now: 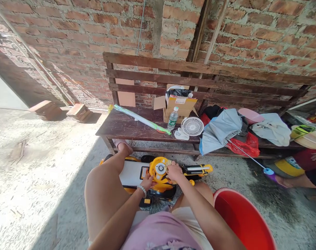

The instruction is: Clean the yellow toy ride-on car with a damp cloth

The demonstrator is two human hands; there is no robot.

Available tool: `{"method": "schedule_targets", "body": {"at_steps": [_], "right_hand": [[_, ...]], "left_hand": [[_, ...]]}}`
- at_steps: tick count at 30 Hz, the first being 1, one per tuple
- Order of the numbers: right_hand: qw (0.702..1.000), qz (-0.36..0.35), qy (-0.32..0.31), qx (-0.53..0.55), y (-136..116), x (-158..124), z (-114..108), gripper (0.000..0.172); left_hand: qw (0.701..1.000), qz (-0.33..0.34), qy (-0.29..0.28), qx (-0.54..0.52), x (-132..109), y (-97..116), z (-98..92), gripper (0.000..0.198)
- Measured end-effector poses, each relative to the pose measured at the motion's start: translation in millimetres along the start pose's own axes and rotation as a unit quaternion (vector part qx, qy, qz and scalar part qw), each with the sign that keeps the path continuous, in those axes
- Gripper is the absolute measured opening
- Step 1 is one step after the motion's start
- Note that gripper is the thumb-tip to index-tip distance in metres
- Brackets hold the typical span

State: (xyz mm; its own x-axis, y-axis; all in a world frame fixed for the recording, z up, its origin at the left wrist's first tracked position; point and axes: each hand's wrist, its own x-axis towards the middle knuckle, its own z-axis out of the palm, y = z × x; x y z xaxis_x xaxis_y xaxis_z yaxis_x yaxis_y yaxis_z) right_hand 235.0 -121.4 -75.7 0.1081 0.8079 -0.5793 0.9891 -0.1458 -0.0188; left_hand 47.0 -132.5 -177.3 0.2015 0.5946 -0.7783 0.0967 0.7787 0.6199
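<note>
A yellow and black ride-on toy car (137, 173) lies on the concrete floor between my knees. My left hand (148, 181), with a bead bracelet at the wrist, grips the near rim of its yellow steering wheel (159, 169). My right hand (174, 172) is closed on a small brownish cloth pressed against the wheel's right side. The fingertips of both hands are partly hidden by the wheel.
A red plastic basin (245, 220) stands by my right leg. Behind the car is a dark wooden bench (126, 126) with a water bottle (172, 119), cardboard box (179, 106), white fan (192, 126), umbrella (220, 130) and clothes. Another person's leg (293, 180) is at right.
</note>
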Motion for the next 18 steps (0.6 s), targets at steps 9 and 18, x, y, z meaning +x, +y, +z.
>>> {"method": "schedule_targets", "body": {"at_steps": [9, 18], "right_hand": [[0.995, -0.039, 0.021, 0.087, 19, -49, 47, 0.048], [0.993, -0.056, 0.103, -0.01, 19, -6, -9, 0.064]], "left_hand": [[1.0, 0.01, 0.01, -0.015, 0, -2, 1.0, 0.03], [1.0, 0.004, 0.013, -0.003, -3, 2, 3.7, 0.032]]}}
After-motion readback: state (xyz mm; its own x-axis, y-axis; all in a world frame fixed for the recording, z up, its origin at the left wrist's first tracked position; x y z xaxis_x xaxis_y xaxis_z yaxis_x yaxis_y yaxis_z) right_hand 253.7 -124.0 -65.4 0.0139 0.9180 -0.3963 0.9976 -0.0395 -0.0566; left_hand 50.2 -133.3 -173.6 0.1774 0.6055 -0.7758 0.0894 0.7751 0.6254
